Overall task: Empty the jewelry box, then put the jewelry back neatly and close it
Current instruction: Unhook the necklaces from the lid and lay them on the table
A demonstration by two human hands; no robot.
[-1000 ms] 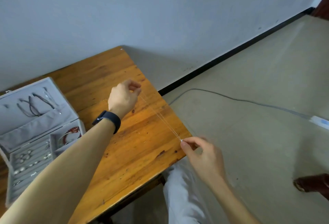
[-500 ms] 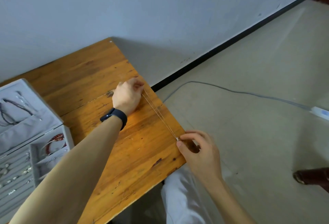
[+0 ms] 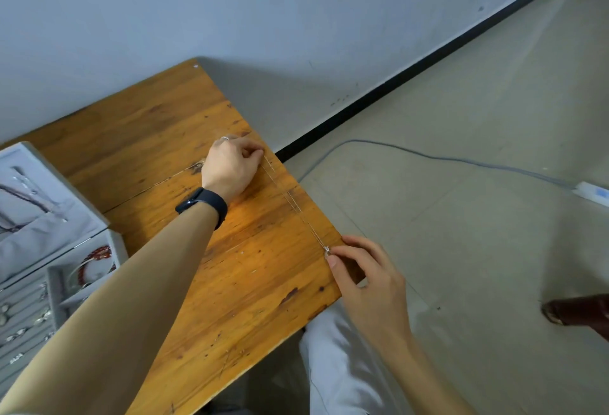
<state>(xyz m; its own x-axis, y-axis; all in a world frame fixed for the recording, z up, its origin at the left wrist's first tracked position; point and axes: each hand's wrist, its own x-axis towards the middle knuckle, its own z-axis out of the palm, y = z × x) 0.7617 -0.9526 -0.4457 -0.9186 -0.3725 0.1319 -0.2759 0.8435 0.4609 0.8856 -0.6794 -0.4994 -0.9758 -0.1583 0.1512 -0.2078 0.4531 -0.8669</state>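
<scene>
Currently the emptying step is judged to be in hand. One necklace (image 3: 298, 207) is stretched taut along the right edge of the bench (image 3: 148, 124). Whether it lies on the wood or just above it cannot be told.

- Far end is pinched in the left hand (image 3: 230, 167), with the fingers curled and the knuckles low by the bench.
- Near end, at a small pendant (image 3: 326, 248), is pinched between thumb and forefinger of the right hand (image 3: 365, 269).
- Both grips are narrow and closed on the chain.

The jewelry box (image 3: 75, 217) is seen open at the left edge of view, well apart from the necklace. Dark cords are hung in its lid, a red bead bracelet (image 3: 99, 255) lies in a side compartment, and small pieces sit in the padded rows (image 3: 26, 345). Emptying is therefore judged far from done.

Next move: the chain should be laid straight and both pinches released without dragging it. After that the box is to be reached for the next piece.

The main hazard is judged to be the bench edge, because the thin chain runs close beside it and could slide off to the floor.

Around: a grey cable (image 3: 428, 157) and a power strip (image 3: 593, 192) are seen on the floor. A brown object (image 3: 580, 312) at the right is not identified.
</scene>
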